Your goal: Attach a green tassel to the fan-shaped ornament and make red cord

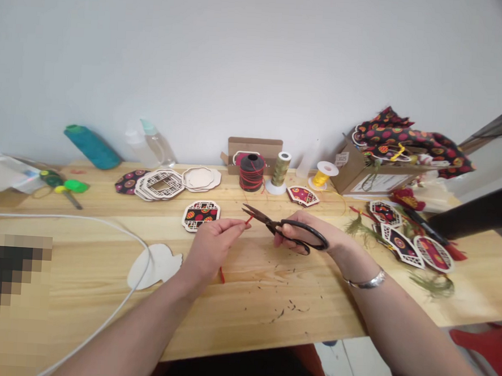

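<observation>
Pinched between the fingers of my left hand is a red cord; one end sticks out past the fingertips and the other hangs below the palm. My right hand grips black-handled scissors, whose parted blades point left and meet the cord's upper end. Just behind my left hand lies a white-framed ornament with dark patterned fabric. A white cut-out shape rests left of my left wrist. Small dark scraps are scattered on the wooden table below the scissors.
Along the wall stand a dark thread spool, a green thread cone, a yellow ribbon spool and a cardboard box topped with fabric. Finished ornaments lie right. A white cable crosses the left side.
</observation>
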Demonstrator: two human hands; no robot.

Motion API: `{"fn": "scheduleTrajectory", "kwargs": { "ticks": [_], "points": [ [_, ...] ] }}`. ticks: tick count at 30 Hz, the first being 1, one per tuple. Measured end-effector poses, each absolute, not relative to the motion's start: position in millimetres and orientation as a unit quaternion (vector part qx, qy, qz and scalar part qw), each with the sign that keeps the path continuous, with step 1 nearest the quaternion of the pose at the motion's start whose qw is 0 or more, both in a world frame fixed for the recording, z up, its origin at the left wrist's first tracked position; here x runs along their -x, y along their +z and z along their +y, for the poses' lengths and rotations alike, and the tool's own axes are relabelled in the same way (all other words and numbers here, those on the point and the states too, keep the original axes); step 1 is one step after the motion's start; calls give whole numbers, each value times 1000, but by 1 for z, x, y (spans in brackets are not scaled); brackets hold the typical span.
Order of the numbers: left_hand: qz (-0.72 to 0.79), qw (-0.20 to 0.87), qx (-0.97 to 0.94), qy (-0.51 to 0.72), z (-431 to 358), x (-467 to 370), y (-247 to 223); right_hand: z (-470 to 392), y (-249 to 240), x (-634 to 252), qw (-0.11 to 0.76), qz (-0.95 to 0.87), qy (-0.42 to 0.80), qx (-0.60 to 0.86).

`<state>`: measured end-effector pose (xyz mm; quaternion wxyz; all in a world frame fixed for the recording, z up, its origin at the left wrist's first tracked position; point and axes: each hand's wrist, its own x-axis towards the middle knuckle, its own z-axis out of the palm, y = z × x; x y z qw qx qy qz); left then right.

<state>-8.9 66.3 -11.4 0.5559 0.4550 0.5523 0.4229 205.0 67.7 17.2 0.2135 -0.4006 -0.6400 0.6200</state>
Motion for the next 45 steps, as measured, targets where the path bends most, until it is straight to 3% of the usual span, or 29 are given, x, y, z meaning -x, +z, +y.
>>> {"fn": "scheduleTrajectory", "kwargs": {
  "ticks": [25,30,34,36,45],
  "points": [
    [552,558,-449,427,67,9,-13,76,8,-206,175,-632,629,418],
    [549,569,-425,440,69,10,-13,75,22,-220,119,-712,445,530],
    [533,606,-380,452,71,12,-16,61,42,-239,-21,-712,160,683],
    [524,620,-363,457,71,13,-17,51,46,-247,-84,-679,81,725],
    [507,643,-353,453,68,13,-14,15,23,-256,-174,-607,75,772]
  ]
}}
